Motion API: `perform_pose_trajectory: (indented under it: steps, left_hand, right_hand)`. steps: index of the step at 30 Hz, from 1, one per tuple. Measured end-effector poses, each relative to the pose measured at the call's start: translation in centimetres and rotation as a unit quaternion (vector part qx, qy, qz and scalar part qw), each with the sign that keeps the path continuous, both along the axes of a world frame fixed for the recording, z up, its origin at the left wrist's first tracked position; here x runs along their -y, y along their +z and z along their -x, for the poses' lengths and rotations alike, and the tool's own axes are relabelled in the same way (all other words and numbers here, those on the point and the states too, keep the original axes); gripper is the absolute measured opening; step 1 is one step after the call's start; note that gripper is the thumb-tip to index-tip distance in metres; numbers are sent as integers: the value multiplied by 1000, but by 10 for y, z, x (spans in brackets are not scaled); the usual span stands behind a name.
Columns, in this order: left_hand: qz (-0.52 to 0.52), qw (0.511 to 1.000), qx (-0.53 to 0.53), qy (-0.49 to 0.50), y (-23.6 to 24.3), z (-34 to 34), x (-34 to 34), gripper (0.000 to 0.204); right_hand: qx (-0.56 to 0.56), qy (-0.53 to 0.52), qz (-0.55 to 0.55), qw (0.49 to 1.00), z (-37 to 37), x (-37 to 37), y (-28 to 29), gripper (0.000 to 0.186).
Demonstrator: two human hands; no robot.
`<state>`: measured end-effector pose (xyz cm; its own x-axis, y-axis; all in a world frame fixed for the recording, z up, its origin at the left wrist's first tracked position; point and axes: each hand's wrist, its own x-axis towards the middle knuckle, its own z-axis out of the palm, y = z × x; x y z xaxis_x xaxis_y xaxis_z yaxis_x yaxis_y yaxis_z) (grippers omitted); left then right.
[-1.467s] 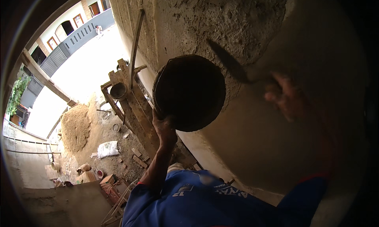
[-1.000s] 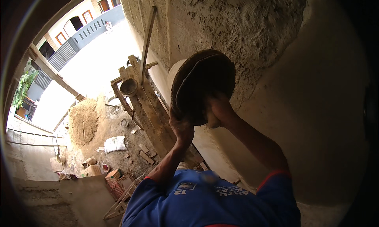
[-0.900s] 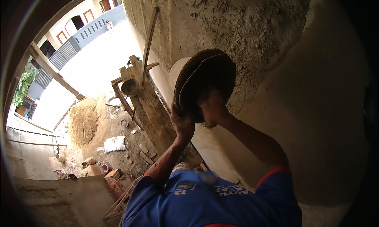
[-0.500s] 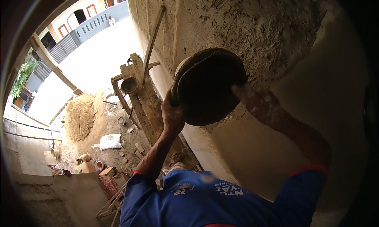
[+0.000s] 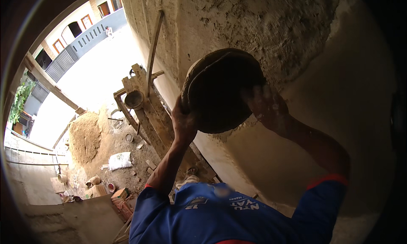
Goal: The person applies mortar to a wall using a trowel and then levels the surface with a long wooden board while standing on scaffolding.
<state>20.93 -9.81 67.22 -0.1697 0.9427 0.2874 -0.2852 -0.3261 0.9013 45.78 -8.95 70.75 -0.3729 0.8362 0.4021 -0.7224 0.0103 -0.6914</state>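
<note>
A round bucket [image 5: 220, 95], dark inside and with a mortar-crusted rim, is tilted in front of the wall. My left hand [image 5: 185, 124] grips its left side, the thumb turned toward the dark face. At the right edge, my right hand [image 5: 269, 108] has its fingers stretched over the bucket's side; they are slightly blurred and specked with pale mortar. I see no tool in that hand. The bucket's contents are lost in shadow. Behind it, rough wet plaster [image 5: 271, 27] covers the upper wall, and a smoother stretch of wall [image 5: 322, 129] lies to the right.
A plank scaffold [image 5: 159, 125] runs below me on the left, carrying a small bucket [image 5: 134, 99]. One wooden pole [image 5: 154, 53] leans near the wall. On the ground lie a sand heap [image 5: 85, 138], a white sack [image 5: 120, 161] and stacked bricks [image 5: 123, 206].
My right hand has come down and inward, its fingers now further across the bucket's right side. My left hand keeps its grip. The view has shifted slightly.
</note>
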Motion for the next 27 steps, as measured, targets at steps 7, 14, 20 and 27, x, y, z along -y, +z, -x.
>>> perform_pose_trajectory:
  steps: [7, 14, 20, 27]
  left_hand:
    - [-24, 999, -37, -5, 0, -7, -6, 49]
    - [-42, 997, -53, 33, 2, -31, -2, 49]
    - [-71, 991, -74, 84, -3, -48, 3, 48]
    - [-40, 997, 7, 62, -20, -40, 7, 48]
  right_hand:
    - [56, 50, 33, 997, -7, 11, -28, 6]
    - [9, -7, -102, 995, -8, 12, 35, 5]
    - [3, -61, -246, 967, 34, -14, 7, 10]
    - [-16, -93, -289, 953, 23, 32, -2, 15]
